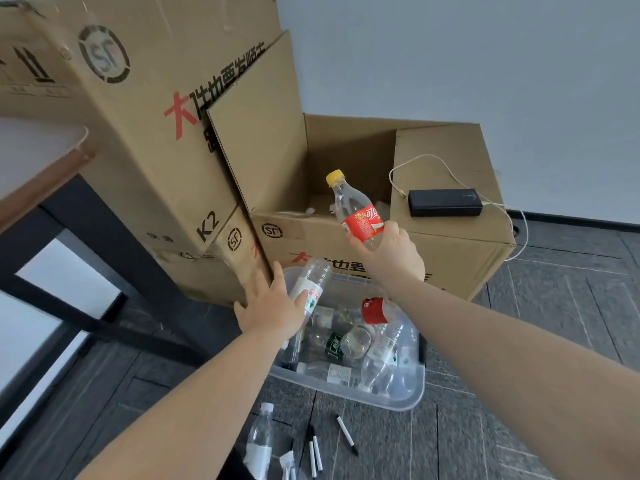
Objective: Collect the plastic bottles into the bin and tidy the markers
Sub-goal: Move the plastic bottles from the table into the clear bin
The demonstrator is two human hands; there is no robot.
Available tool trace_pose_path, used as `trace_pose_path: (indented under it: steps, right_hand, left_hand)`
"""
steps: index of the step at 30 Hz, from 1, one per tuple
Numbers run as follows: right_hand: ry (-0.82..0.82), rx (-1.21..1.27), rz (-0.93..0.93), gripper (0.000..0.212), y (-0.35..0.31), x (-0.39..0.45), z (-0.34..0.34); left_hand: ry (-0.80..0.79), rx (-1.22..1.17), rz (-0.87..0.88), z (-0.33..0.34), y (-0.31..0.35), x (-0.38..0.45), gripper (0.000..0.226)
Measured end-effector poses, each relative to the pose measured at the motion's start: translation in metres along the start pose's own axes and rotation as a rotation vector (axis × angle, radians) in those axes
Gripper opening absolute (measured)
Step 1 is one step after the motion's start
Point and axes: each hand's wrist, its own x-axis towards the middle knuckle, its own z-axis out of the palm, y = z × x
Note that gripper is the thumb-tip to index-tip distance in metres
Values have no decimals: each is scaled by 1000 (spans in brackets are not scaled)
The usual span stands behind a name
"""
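Both of the person's arms reach forward over a clear plastic bin point(398, 400) that sits on the dark tiled floor point(554, 323), pushed up against a stack of cardboard boxes point(138, 150). The right hand point(391, 251) is closed around the lower part of a red-labelled bottle point(356, 211) with a yellow cap, holding it nearly upright above the far edge of the bin, in front of the open box point(346, 157) behind it. The left hand point(273, 306) has its fingers spread rather than curled; its thumb and palm rest against a clear bottle with a white label point(310, 285) that leans over the bin's far left corner, neck pointing down into the bin, and whether the hand truly grips it or only steadies it I cannot tell. Inside the bin lies a jumble of empty clear bottles, one with a red label point(374, 310) near the far side and one with a dark green label point(334, 346) toward the middle. On the floor just outside the bin's near edge lies another clear bottle point(259, 441), and beside it, to the right, several white markers with black caps point(347, 434) are scattered loose. A black power bank point(445, 201) with a pale cable point(450, 168) sits on the folded right flap of the open box. At the left, the corner of a table point(41, 157) on a black frame juts in.
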Motion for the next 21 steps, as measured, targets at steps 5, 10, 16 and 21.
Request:
trace_pose_path:
  steps: [5,10,16,21]
  right_hand:
    - [-68,17,59,80,4,0,16]
    - [-155,74,84,76,-2,-3,36]
    - [-251,127,120,70,-12,-9,63]
    - [-365,70,109,78,-19,-11,82]
  left_hand:
    - [-75,82,-29,-3,-17,5,69]
    - [-18,150,-10,-13,-34,11,68]
    - [-9,215,6,-29,-43,11,67]
    - [-72,320,53,-42,-53,8,67]
